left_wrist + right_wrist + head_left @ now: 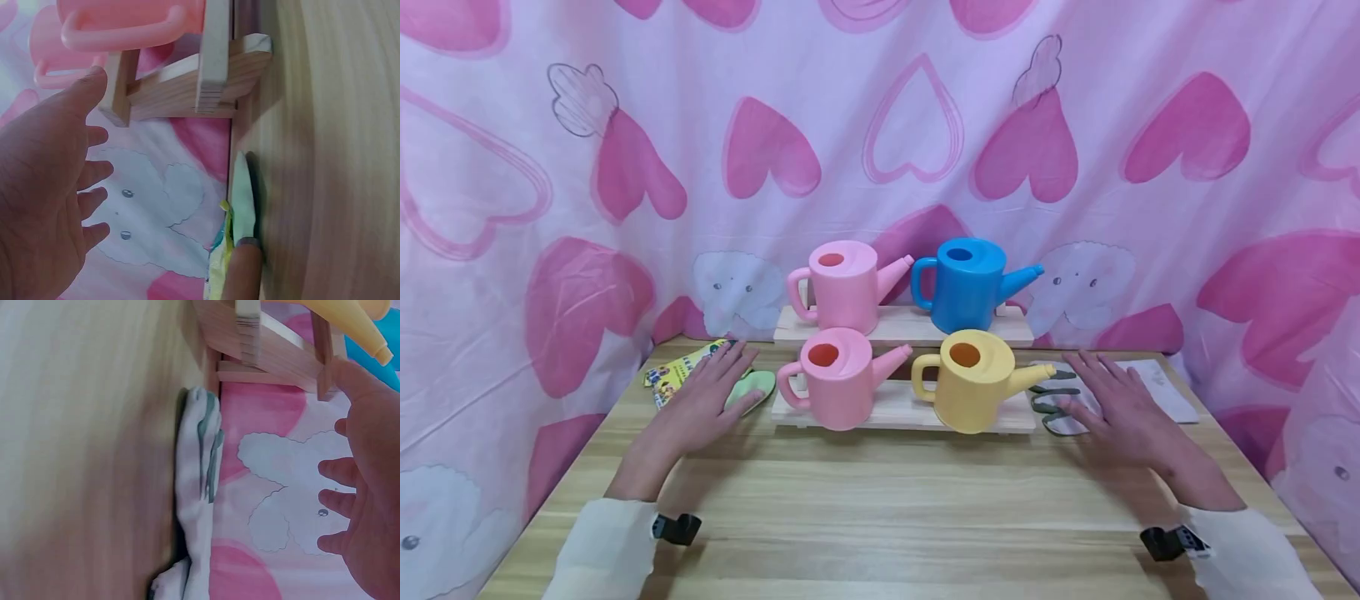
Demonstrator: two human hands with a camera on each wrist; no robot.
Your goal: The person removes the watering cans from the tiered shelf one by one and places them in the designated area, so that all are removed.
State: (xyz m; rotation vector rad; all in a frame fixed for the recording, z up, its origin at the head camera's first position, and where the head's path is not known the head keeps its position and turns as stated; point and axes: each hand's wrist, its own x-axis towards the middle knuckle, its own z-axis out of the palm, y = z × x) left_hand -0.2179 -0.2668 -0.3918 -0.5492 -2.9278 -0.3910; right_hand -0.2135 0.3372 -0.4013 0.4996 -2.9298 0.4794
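My left hand [700, 408] is held with straight, spread fingers above the table's left side, over a light green trowel [756, 387] and yellow packets [688, 371]. In the left wrist view the trowel's wooden handle [244, 272] shows. Opposite it, my right hand [1127, 417] hovers with fingers spread over white-and-green gloves [1063, 400]. Neither hand holds anything. Between them, a pink watering can [838, 392] and a yellow watering can [970, 404] stand on the lower step of a wooden rack, with another pink can [847, 292] and a blue can [966, 292] behind, higher up.
The wooden rack [902, 406] stands near the table's back edge, all spouts pointing right. A white sheet [1161, 392] lies beyond my right hand. Pink heart-patterned curtain [913, 125] hangs behind and along both sides. Bare wood tabletop [895, 517] lies in front of the rack.
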